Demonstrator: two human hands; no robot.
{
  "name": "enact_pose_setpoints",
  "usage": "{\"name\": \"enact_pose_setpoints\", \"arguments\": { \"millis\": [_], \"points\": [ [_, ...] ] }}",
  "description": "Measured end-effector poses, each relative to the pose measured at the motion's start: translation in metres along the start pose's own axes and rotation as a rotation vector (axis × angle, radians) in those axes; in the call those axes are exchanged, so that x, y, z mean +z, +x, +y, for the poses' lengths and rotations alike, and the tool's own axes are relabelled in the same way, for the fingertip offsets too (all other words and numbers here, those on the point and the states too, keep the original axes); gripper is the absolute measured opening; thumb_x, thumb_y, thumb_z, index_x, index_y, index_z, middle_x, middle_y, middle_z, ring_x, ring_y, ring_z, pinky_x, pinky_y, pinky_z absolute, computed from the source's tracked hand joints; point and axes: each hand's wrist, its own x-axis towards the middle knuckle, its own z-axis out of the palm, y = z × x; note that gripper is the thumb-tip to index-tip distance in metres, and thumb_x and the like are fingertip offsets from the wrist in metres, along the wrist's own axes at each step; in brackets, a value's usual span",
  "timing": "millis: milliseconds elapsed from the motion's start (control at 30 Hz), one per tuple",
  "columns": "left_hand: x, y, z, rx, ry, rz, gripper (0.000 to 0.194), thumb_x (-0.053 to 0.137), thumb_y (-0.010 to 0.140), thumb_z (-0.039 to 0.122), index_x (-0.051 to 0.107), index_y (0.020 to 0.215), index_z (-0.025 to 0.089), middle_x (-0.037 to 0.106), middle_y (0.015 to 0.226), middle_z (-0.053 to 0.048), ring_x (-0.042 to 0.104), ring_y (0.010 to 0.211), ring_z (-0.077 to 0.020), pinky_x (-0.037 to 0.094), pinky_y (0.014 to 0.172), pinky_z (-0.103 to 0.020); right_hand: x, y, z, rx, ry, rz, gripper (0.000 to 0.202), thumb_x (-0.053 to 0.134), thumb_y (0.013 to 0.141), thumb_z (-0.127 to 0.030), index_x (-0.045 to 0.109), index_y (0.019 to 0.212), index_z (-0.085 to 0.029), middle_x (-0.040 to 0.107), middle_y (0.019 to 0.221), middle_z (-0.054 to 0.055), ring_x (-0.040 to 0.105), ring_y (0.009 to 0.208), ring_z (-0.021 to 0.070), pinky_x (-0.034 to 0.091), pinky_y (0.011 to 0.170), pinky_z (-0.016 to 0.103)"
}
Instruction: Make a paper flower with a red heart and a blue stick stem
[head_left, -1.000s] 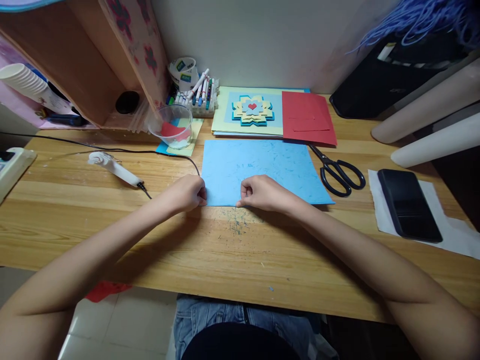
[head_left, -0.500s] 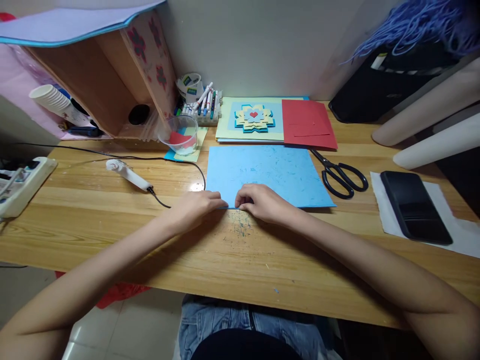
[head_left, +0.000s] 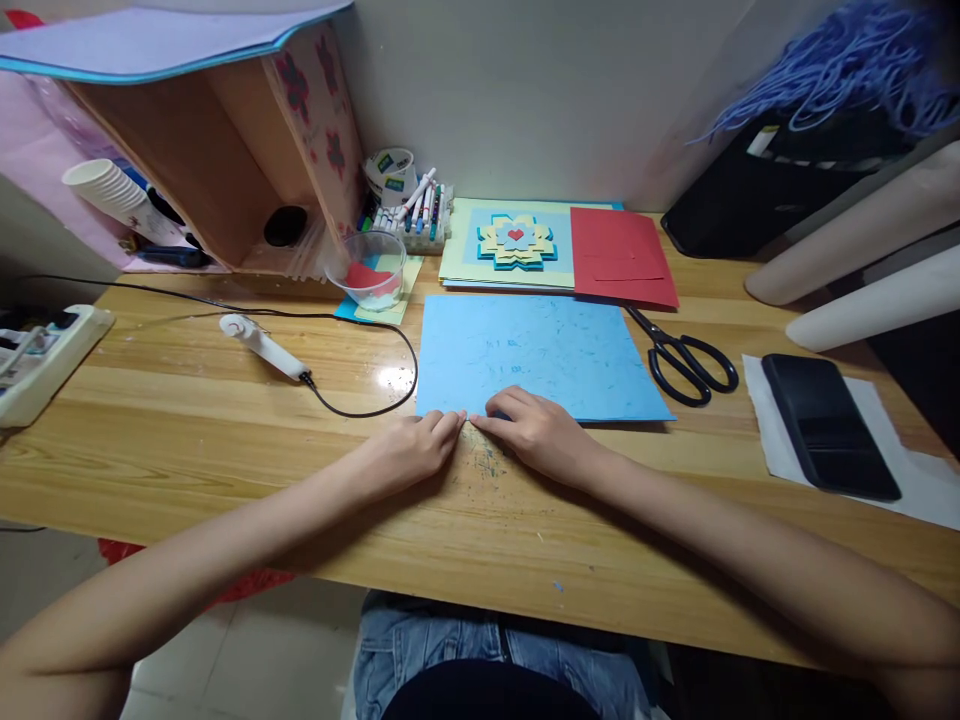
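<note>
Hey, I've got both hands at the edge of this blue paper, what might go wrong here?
The blue paper might crease unevenly, with the left hand and right hand bunched close together at its near edge. Dark specks beside that edge could get on it. The black cable curls near its left side and might snag it.

A wooden table [head_left: 187, 440] stands against a plain grey wall [head_left: 540, 120], above a pale, glossy tiled floor [head_left: 247, 650].

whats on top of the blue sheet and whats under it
The blue sheet bears small darker specks or marks. The right hand and left hand are at its near edge. Whatever lies beneath the sheet or the right hand is covered.
</note>
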Motion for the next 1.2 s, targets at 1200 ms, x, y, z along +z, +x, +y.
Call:
{"name": "enact_pose_setpoints", "arguments": {
  "millis": [1200],
  "points": [
    [-0.01, 0.004, 0.021, -0.086, 0.158, 0.019, 0.03, 0.033, 0.083, 0.002, 0.054, 0.105, 0.003, 0.056, 0.085, -0.013, 0.05, 0.068, -0.0184, 0.037, 0.054, -0.029, -0.008, -0.058, 0.03, 0.172, 0.09, 0.194, 0.021, 0.049, 0.087, -0.024, 0.067, 0.098, -0.022, 0.062, 0.089, 0.007, 0.053, 0.081, 0.017, 0.042, 0.069, 0.031]
  ]
}}
